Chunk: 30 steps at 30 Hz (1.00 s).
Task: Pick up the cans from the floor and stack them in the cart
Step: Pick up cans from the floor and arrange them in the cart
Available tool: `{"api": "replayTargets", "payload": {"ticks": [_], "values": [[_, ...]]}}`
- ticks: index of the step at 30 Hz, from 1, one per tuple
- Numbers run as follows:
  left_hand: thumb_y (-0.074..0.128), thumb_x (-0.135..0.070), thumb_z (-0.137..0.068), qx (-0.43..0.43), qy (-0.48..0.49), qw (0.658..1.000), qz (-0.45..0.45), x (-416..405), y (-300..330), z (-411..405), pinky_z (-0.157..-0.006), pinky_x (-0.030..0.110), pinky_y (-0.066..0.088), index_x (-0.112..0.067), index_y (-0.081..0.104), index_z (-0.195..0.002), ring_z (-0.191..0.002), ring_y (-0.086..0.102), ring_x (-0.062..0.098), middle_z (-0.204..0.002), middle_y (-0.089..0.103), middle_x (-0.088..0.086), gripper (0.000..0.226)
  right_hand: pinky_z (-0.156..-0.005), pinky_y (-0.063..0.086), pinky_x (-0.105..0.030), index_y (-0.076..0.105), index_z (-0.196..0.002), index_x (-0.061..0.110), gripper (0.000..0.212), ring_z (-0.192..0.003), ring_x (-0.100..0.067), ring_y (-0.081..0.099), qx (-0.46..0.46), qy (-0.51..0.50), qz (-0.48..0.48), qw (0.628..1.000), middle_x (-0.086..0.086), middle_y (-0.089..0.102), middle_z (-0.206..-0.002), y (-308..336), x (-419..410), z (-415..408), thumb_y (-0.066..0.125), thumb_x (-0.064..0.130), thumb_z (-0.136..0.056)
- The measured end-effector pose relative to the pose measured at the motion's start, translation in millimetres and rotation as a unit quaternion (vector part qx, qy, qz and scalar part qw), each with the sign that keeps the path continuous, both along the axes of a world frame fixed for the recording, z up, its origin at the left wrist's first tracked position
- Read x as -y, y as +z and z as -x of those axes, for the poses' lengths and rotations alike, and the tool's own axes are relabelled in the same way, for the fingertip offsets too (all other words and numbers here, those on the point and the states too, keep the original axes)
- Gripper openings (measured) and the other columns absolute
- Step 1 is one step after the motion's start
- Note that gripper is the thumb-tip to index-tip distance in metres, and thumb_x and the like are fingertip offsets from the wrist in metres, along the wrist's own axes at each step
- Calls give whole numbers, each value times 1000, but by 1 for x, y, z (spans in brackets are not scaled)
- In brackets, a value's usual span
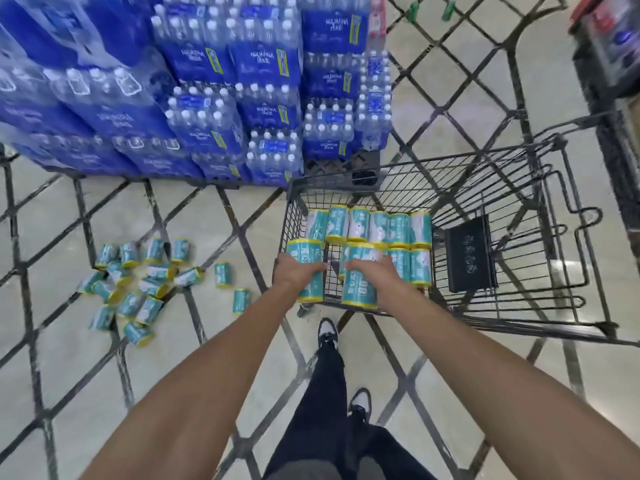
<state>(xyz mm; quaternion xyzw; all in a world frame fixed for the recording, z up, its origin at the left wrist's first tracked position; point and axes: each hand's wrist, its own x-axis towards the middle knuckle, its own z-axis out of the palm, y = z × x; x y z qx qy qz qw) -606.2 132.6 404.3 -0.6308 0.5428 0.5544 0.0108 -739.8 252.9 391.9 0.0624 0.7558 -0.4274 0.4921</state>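
Both hands [299, 271] [372, 271] grip cans [360, 282] over the can-lined cart [519, 188]

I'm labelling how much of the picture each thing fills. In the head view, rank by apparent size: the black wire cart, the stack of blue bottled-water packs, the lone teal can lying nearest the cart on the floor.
1. Stack of blue bottled-water packs
2. Black wire cart, looking only somewhat smaller
3. Lone teal can with yellow rims, by far smallest

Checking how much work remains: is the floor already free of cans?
No, a scattered pile of cans lies on the floor left of the cart.
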Motion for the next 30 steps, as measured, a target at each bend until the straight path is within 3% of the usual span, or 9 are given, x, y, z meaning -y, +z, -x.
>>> {"api": "replayTargets", "payload": {"ticks": [4, 7, 9, 14, 18, 21, 23, 27, 30], "values": [[91, -32, -69, 18, -11, 1000, -23, 35, -51, 33, -94, 48, 56, -6, 36, -135, -110, 62, 31, -127, 58, 15, 89, -108, 46, -45, 27, -149, 13, 107, -131, -32, 50, -5, 0, -40, 999, -11, 45, -149, -32, 39, 21, 91, 34, -66], [89, -36, -71, 47, -35, 998, -27, 56, -93, 54, -105, 45, 48, -4, 25, -149, -127, 52, 33, -141, 49, 13, 106, -115, 35, -40, 11, -160, 10, 109, -147, -30, 33, -8, 18, -64, 998, -11, 29, -162, -73, 65, 39, 84, 31, -82], [87, -35, -74, 64, -40, 996, -38, 66, -125, 66, -106, 39, 46, -5, 20, -151, -131, 48, 33, -143, 46, 14, 106, -118, 34, -43, 3, -161, 11, 117, -149, -31, 30, 4, 36, -82, 996, -11, 24, -165, -102, 79, 45, 85, 33, -81], [88, -36, -74, 117, -44, 990, -61, 83, -202, 85, -112, 44, 41, -3, 5, -157, -140, 40, 36, -155, 34, 21, 122, -123, 27, -42, -7, -161, 8, 128, -152, -29, 24, 34, 30, -106, 993, -11, 15, -168, -185, 106, 48, 88, 33, -78], [85, -30, -77, 141, -39, 986, -83, 90, -255, 82, -116, 40, 35, -5, 3, -158, -144, 34, 33, -159, 27, 17, 118, -117, 35, -39, 0, -160, 7, 121, -147, -30, 32, 59, 55, -136, 987, -14, 22, -165, -232, 123, 48, 87, 30, -80], [83, -35, -81, 148, -49, 984, -91, 91, -270, 83, -120, 37, 28, -5, -4, -158, -148, 27, 31, -163, 20, 16, 120, -105, 41, -35, 12, -156, 7, 108, -140, -30, 42, 44, 59, -155, 985, -14, 33, -159, -250, 130, 50, 85, 30, -80], [81, -34, -83, 148, -28, 985, -86, 90, -268, 87, -114, 34, 32, -5, 4, -158, -143, 35, 30, -158, 31, 16, 111, -97, 42, -32, 16, -153, 9, 101, -135, -30, 46, 19, 54, -158, 986, -13, 38, -155, -254, 135, 52, 84, 31, -81], [74, -20, -86, 159, 5, 986, -58, 92, -277, 82, -90, 33, 51, -3, 36, -140, -112, 60, 25, -116, 56, 9, 69, -97, 46, -33, 24, -150, 12, 93, -132, -33, 50, -7, 64, -175, 983, -12, 43, -150, -257, 141, 53, 82, 30, -80], [60, -9, -86, 170, -9, 985, -29, 91, -272, 80, -89, 45, 55, 0, 43, -132, -108, 63, 33, -120, 60, 18, 49, -90, 47, -34, 25, -152, 13, 85, -129, -33, 51, -19, 66, -191, 979, -13, 43, -150, -257, 140, 53, 76, 23, -84]]}}
